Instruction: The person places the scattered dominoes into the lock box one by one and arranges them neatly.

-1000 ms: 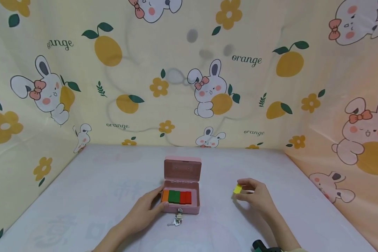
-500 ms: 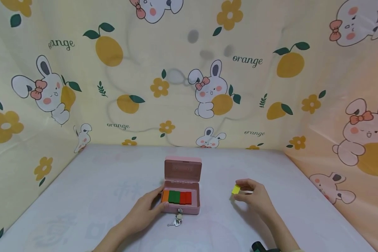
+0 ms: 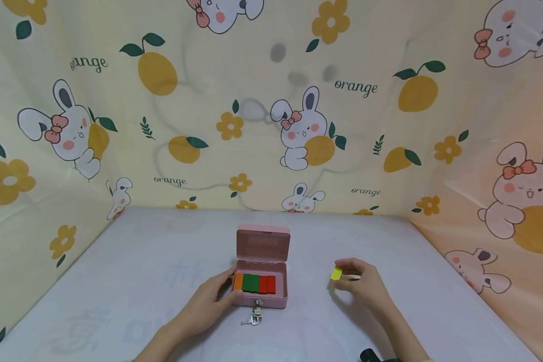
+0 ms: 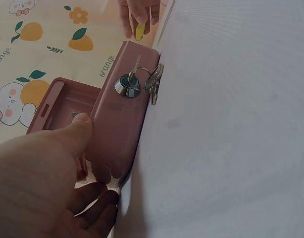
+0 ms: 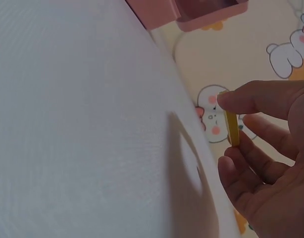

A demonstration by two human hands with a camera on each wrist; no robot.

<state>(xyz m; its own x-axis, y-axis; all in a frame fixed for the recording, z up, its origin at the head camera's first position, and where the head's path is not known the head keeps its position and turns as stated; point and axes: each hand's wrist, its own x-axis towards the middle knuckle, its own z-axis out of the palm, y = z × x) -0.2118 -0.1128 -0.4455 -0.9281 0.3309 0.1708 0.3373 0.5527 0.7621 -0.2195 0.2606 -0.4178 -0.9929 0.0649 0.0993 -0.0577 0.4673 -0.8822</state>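
Note:
A pink cash box stands on the table with its lid raised. Inside, orange, green and red flat blocks lie in a row. My left hand grips the box's left front corner, thumb over the front wall and fingers along the side and underneath. Off to the right of the box, my right hand pinches a thin yellow block between thumb and fingertips, raised above the table.
A silver lock with a ring of keys hangs from the box's front. The white table is backed by a bunny-and-orange patterned cloth. A dark object shows at the bottom edge near the right forearm.
My right hand has moved slightly left, toward the box, with the yellow block pinched in it. My left hand and the box stay put.

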